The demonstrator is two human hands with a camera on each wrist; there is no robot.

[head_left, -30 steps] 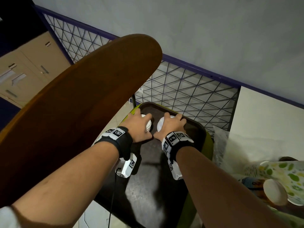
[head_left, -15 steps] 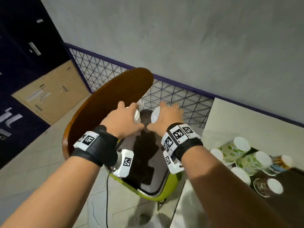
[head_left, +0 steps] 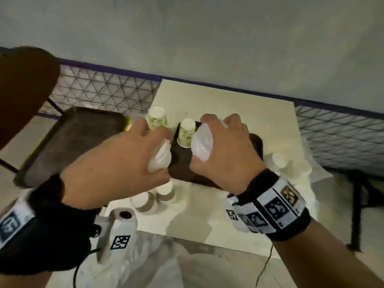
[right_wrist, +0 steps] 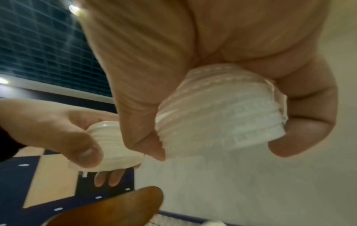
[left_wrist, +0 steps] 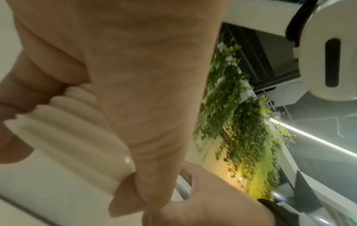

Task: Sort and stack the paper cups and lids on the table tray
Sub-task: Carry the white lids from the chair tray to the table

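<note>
My left hand [head_left: 133, 150] grips a stack of white plastic lids [head_left: 160, 159], ribbed and close up in the left wrist view [left_wrist: 73, 134]. A second lid stack [head_left: 201, 142] is gripped by my right hand [head_left: 224, 146], thumb and fingers curled round it [right_wrist: 218, 116]. Both stacks hang side by side above the dark brown tray [head_left: 180, 163] on the pale table [head_left: 239, 104]. One green-patterned paper cup [head_left: 186, 133] stands upside down on that tray. Another green cup [head_left: 156, 118] stands by the tray's far left corner.
Upside-down white cups [head_left: 165, 192] sit on the table near its front left corner, and more white cups [head_left: 278, 161] lie right of the tray. A chair with a brown back [head_left: 22, 84] and a second dark tray [head_left: 79, 134] stands left. Wire mesh [head_left: 104, 90] runs behind.
Both hands lifted their lid stacks off the tray on the chair and carried them right, to above the tray on the table. The view swung right with them.
</note>
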